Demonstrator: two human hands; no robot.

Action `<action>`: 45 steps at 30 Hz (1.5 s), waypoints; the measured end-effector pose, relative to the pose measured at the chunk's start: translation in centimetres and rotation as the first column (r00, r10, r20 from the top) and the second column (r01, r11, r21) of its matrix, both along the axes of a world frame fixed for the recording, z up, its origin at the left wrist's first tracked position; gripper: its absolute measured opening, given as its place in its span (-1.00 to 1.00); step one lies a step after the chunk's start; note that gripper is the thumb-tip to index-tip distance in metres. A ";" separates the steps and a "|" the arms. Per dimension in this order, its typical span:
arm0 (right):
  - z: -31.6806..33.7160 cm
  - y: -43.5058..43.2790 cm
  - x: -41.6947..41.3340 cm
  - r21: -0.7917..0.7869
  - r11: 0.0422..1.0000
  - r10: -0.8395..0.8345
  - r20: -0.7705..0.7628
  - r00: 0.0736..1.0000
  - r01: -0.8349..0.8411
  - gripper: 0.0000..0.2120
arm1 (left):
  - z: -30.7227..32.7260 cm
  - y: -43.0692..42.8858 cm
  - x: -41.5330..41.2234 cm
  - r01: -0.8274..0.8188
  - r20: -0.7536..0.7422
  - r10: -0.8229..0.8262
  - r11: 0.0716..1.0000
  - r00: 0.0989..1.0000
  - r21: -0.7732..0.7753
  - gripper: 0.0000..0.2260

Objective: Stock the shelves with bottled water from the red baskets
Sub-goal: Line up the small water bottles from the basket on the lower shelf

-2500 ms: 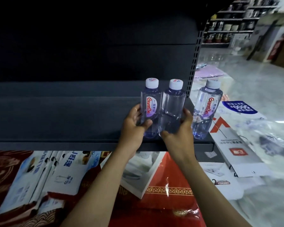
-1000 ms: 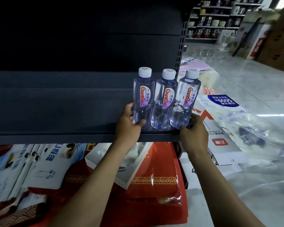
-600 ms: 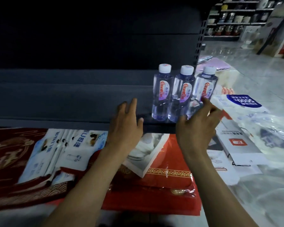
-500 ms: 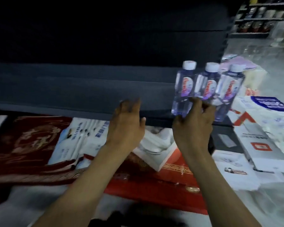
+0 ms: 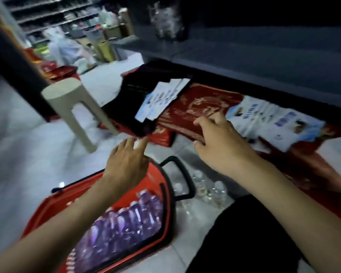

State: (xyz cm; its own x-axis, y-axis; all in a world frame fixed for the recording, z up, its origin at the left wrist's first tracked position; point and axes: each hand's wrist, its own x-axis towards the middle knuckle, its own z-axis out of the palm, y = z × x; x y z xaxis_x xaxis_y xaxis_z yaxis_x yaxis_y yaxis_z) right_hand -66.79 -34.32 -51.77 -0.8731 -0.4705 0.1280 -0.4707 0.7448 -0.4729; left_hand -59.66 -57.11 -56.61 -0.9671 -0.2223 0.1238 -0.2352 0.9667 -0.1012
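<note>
Currently the left hand hovers flat and empty over the basket; the right hand, relaxed and empty, hangs just beyond it. Bottles lie packed inside the basket. Judged step: fetching stock. The next move requires reaching down and gripping bottles.

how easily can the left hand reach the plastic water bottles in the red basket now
Probably easily: the left hand is open and empty over the red plastic basket, whose water bottles lie uncovered, its black handle lying aside.
</note>
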 end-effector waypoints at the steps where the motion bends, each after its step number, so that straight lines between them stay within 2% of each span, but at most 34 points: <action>1: -0.2 -2.4 0.5 0.017 0.999 0.037 0.007 0.999 -0.037 -0.62 | -0.9 -2.1 1.5 -0.049 0.037 0.049 0.999 0.998 0.006 -0.43; 4: -2.0 -9.5 2.0 0.057 0.991 0.113 0.098 0.989 -0.119 -0.60 | -4.4 -7.7 5.4 -0.180 0.148 0.169 0.982 0.974 0.062 -0.46; 8: -6.7 -17.9 4.3 0.111 0.969 0.180 0.306 0.935 -0.222 -0.59 | -9.3 -12.5 9.6 -0.364 0.331 0.299 0.918 0.895 0.155 -0.47; 12: -12.3 -23.5 6.9 0.161 0.943 0.157 0.553 0.818 -0.290 -0.58 | -14.3 -16.0 13.2 -0.588 0.483 0.400 0.734 0.779 0.341 -0.49; 17: -19.4 -26.1 9.5 0.213 0.925 0.078 0.703 0.707 -0.314 -0.61 | -17.3 -17.5 15.9 -0.754 0.621 0.445 0.500 0.645 0.426 -0.64; 19: -22.4 -25.9 9.7 0.246 0.932 0.007 0.720 0.694 -0.264 -0.55 | -18.2 -17.7 16.4 -0.781 0.649 0.443 0.443 0.618 0.441 -0.80; 23: -27.7 -23.8 8.4 0.347 0.935 -0.205 0.699 0.685 -0.074 -0.32 | -20.3 -18.1 16.5 -0.792 0.624 0.493 0.444 0.606 0.418 -0.83; 26: -29.5 -23.2 7.2 0.323 0.946 -0.265 0.775 0.574 0.001 -0.41 | -21.7 -17.3 15.9 -0.828 0.652 0.511 0.343 0.561 0.443 -0.95; 27: -29.7 -23.3 7.0 0.307 0.952 -0.261 0.796 0.545 0.008 -0.44 | -22.0 -17.0 15.6 -0.844 0.668 0.517 0.293 0.536 0.450 -0.93; 29: -30.2 -23.4 6.6 0.293 0.956 -0.250 0.801 0.544 0.009 -0.44 | -22.6 -16.9 15.3 -0.850 0.697 0.507 0.158 0.507 0.502 -0.89; 31: -30.5 -23.5 6.6 0.305 0.952 -0.243 0.775 0.584 -0.009 -0.38 | -23.2 -17.1 15.1 -0.835 0.731 0.462 0.038 0.502 0.549 -0.55; 33: -30.7 -23.5 6.9 0.367 0.928 -0.244 0.718 0.652 -0.058 -0.36 | -23.1 -17.1 15.0 -0.844 0.748 0.450 0.026 0.488 0.535 -0.50; 35: -30.6 -23.6 6.6 0.430 0.892 -0.246 0.719 0.650 -0.138 -0.54 | -23.3 -17.3 15.0 -0.850 0.759 0.453 -0.006 0.467 0.526 -0.61; 37: -29.9 -23.5 6.0 0.454 0.846 -0.246 0.797 0.551 -0.279 -0.78 | -23.3 -17.2 15.0 -0.842 0.778 0.431 -0.071 0.457 0.534 -0.59; 38: -29.5 -23.4 5.7 0.448 0.824 -0.246 0.834 0.493 -0.346 -0.86 | -23.5 -17.1 15.0 -0.832 0.785 0.423 -0.117 0.453 0.543 -0.49; 40: -28.8 -23.1 5.5 0.412 0.807 -0.236 0.882 0.408 -0.424 -0.87 | -23.6 -16.8 15.2 -0.808 0.796 0.411 -0.199 0.444 0.554 -0.27; 42: -28.4 -23.0 5.5 0.354 0.844 -0.231 0.918 0.322 -0.404 -0.85 | -23.6 -16.4 15.3 -0.773 0.776 0.419 -0.228 0.470 0.592 -0.18; 45: -27.7 -23.2 5.9 0.217 0.937 -0.201 0.976 0.088 -0.274 -0.89 | -22.8 -15.5 15.2 -0.715 0.726 0.421 -0.221 0.544 0.663 -0.15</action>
